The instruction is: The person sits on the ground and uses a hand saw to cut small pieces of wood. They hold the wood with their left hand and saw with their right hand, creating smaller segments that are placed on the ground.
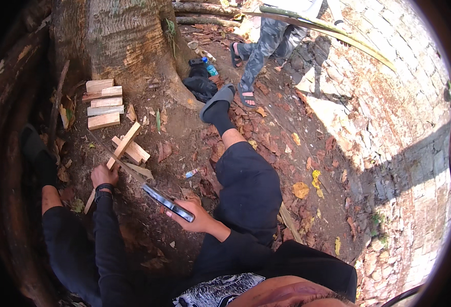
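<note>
My left hand [104,176], with a dark band at its wrist, is closed on the near end of a pale wooden stick [124,143]. In my right hand [199,217] is the dark, grey-edged handle of a handsaw [166,201]. Its long narrow blade slants away to the upper left and crosses the stick just beyond my left fingers. Whether the blade touches the wood, I cannot tell. Under the stick lie short wooden blocks [136,151] on the soil. Another strip of wood [89,201] shows beside my left wrist.
Several cut blocks [104,120] lie in a row by a thick tree trunk [118,46]. My legs spread either side. Near my slippered foot sits a black bag [200,84]. Another person in camouflage trousers [258,53] stands beyond, behind long poles [338,33]. A stone wall [399,169] flanks the right.
</note>
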Available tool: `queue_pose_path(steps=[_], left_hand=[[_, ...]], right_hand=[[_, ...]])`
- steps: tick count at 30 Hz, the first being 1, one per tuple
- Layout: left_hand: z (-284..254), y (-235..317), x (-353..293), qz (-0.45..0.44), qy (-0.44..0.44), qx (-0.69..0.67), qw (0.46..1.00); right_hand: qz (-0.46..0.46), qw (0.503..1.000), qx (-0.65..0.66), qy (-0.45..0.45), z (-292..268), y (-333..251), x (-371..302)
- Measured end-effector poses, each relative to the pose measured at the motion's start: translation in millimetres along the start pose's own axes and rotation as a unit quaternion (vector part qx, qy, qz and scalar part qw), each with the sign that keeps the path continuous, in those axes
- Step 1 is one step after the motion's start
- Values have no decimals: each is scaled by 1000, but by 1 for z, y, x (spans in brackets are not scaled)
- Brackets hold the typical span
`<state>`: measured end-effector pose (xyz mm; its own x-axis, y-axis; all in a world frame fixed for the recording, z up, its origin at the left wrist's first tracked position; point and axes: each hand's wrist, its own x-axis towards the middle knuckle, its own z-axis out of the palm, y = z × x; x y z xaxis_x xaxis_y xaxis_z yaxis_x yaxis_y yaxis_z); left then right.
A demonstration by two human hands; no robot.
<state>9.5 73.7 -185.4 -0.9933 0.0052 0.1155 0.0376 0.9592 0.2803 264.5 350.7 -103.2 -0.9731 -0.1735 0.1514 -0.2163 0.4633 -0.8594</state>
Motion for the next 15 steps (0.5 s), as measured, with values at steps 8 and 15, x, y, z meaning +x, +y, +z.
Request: queue_pose_path(steps=[8, 15], left_hand=[[-2, 5, -3, -7, -3, -20, 1000], [3, -3, 0, -18, -7, -26, 999]], right_hand=[[36, 996, 73, 24, -7, 6, -24], [5, 997, 74, 29, 0, -8, -21]])
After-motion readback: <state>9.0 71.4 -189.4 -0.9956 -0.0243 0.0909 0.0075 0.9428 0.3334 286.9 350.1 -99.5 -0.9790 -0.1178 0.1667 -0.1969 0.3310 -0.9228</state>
